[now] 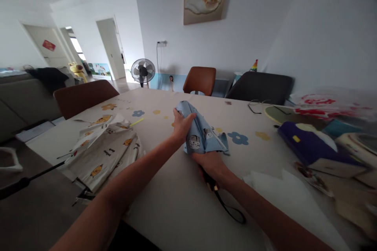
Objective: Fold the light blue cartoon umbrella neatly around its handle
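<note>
A folded blue umbrella (200,125) with cartoon animal prints is held over the middle of the table. My left hand (182,123) is closed around its fabric on the left side, with the thumb pressed on top. At the lower end my right hand (210,166) is wrapped around the umbrella, its fingers partly hidden under the fabric. Below that hand the dark handle end shows, and a black wrist strap (232,211) hangs from it. On the left of the table lies a white umbrella (107,151) with yellow bear prints, loosely collapsed, its black shaft (44,170) pointing left.
The white table (167,188) carries flower decals. At right are a purple box (309,145), eyeglasses (256,106), a red-and-white plastic bag (330,102) and white sheets (282,192). Brown chairs (200,79), a dark chair (260,85) and a fan (143,71) stand beyond.
</note>
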A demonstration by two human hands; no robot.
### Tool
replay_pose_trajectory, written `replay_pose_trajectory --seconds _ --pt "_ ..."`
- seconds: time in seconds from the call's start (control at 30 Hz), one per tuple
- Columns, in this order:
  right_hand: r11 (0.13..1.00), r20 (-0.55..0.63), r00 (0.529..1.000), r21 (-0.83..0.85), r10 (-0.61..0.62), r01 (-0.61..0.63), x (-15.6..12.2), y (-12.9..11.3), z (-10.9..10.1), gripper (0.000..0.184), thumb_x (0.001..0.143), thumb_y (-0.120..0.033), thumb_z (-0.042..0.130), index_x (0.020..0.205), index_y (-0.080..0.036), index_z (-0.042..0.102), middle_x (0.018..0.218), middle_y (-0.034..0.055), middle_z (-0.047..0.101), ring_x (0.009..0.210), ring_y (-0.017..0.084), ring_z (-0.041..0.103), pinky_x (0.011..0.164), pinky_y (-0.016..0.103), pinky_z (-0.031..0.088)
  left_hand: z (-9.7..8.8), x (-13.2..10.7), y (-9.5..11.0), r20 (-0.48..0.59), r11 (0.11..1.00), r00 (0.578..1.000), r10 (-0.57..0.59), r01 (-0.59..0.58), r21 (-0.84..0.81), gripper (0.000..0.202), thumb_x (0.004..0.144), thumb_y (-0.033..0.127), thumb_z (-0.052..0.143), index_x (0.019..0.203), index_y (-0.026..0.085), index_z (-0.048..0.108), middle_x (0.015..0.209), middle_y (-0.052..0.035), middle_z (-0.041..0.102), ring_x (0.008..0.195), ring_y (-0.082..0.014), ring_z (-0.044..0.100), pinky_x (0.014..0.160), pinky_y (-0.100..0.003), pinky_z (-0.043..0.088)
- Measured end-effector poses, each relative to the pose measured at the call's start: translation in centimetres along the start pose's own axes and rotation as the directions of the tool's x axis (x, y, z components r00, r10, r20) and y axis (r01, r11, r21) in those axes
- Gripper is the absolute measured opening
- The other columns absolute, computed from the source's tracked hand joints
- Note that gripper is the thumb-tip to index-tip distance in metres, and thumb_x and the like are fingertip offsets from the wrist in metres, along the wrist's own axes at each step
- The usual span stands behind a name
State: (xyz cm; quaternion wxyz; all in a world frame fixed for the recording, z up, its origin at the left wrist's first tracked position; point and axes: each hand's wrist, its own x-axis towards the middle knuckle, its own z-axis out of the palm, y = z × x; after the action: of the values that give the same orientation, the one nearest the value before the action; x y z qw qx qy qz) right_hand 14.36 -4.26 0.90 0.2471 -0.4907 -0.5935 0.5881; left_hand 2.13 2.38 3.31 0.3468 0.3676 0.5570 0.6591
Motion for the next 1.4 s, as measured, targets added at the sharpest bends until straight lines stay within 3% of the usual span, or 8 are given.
replay_pose_trajectory --seconds 0.13,0.23,0.5,0.73,1.03,1.17,1.3,1.4 --pt "0.988 0.070 0.987 0.026 0.148 -0.150 -0.2 -0.1 -0.1 0.025 0.071 -0.025 0.053 0.050 -0.019 0.041 0.036 -0.0001 0.043 0.029 0.010 0.039 0.030 0.024 0.034 -0.7 0.7 0.0 0.220 0.865 0.915 -0.338 0.394 -0.310 0.034 0.062 0.032 0.069 0.089 0.013 0.058 0.085 -0.0109 0.063 0.078 -0.0219 0.062 0.073 -0.035 0.051" --pt "0.975 0.216 0.966 0.139 0.142 -0.174 -0.2 -0.2 -0.6 0.027 0.073 -0.029 0.051 0.051 -0.019 0.039 0.035 -0.0042 0.039 0.029 0.007 0.036 0.030 0.020 0.033 -0.8 0.8 0.3 0.382 0.747 0.853 -0.356 0.506 -0.432 0.027 0.063 0.030 0.068 0.082 0.013 0.060 0.074 -0.0073 0.063 0.068 -0.0177 0.061 0.071 -0.033 0.052" --pt "0.923 0.265 0.964 0.376 -0.027 -0.077 0.1 -0.1 -0.6 0.020 0.069 -0.031 0.063 0.068 -0.014 0.052 0.056 -0.0009 0.052 0.041 0.009 0.047 0.034 0.024 0.045 -1.0 0.4 2.0 0.416 0.731 0.866 -0.278 0.472 -0.494 0.024 0.065 0.026 0.063 0.084 0.013 0.061 0.074 -0.0069 0.065 0.072 -0.0197 0.062 0.077 -0.036 0.051" --pt "0.822 0.279 0.948 0.569 -0.151 -0.036 0.3 0.2 -0.6 0.033 0.066 -0.026 0.067 0.095 -0.012 0.059 0.104 0.0125 0.059 0.088 0.024 0.062 0.077 0.044 0.053 -1.0 0.1 2.1 0.400 0.734 0.875 -0.272 0.458 -0.502 0.033 0.065 0.028 0.062 0.093 0.011 0.060 0.079 -0.0092 0.066 0.079 -0.0224 0.061 0.080 -0.038 0.050" --pt "0.815 0.340 0.930 0.573 -0.141 -0.086 0.2 0.6 -0.6 0.028 0.070 -0.026 0.061 0.093 -0.011 0.058 0.081 0.0080 0.065 0.062 0.016 0.063 0.055 0.030 0.054 -1.0 0.0 1.8 0.477 0.734 0.831 -0.287 0.511 -0.448 0.036 0.068 0.034 0.059 0.096 0.011 0.060 0.081 -0.0101 0.067 0.082 -0.0244 0.062 0.077 -0.038 0.051" --pt "0.900 0.248 0.966 0.434 -0.079 -0.038 0.3 0.8 -0.2 0.016 0.071 -0.028 0.059 0.075 -0.013 0.054 0.041 -0.0062 0.047 0.031 0.007 0.040 0.039 0.024 0.047 -1.4 0.6 0.2 0.518 0.720 0.791 -0.326 0.562 -0.406 0.036 0.069 0.038 0.058 0.093 0.012 0.060 0.078 -0.0103 0.066 0.080 -0.0244 0.062 0.075 -0.038 0.051" --pt "0.930 0.224 0.973 0.345 0.051 -0.128 0.5 1.2 0.2 0.019 0.075 -0.032 0.053 0.067 -0.015 0.049 0.037 -0.0075 0.040 0.031 0.008 0.042 0.038 0.021 0.044 -1.4 1.4 -2.6 0.523 0.725 0.733 -0.434 0.629 -0.279 0.036 0.070 0.047 0.056 0.087 0.015 0.059 0.076 -0.0104 0.064 0.078 -0.0236 0.062 0.072 -0.037 0.051" --pt "0.921 0.216 0.967 0.332 0.135 -0.202 0.9 1.6 0.0 0.020 0.076 -0.035 0.053 0.070 -0.016 0.050 0.039 -0.0066 0.042 0.035 0.010 0.049 0.036 0.020 0.042 -1.0 2.1 -4.2 0.370 0.823 0.806 -0.462 0.546 -0.160 0.028 0.070 0.040 0.058 0.085 0.015 0.055 0.082 -0.0103 0.063 0.085 -0.0235 0.060 0.074 -0.035 0.049"
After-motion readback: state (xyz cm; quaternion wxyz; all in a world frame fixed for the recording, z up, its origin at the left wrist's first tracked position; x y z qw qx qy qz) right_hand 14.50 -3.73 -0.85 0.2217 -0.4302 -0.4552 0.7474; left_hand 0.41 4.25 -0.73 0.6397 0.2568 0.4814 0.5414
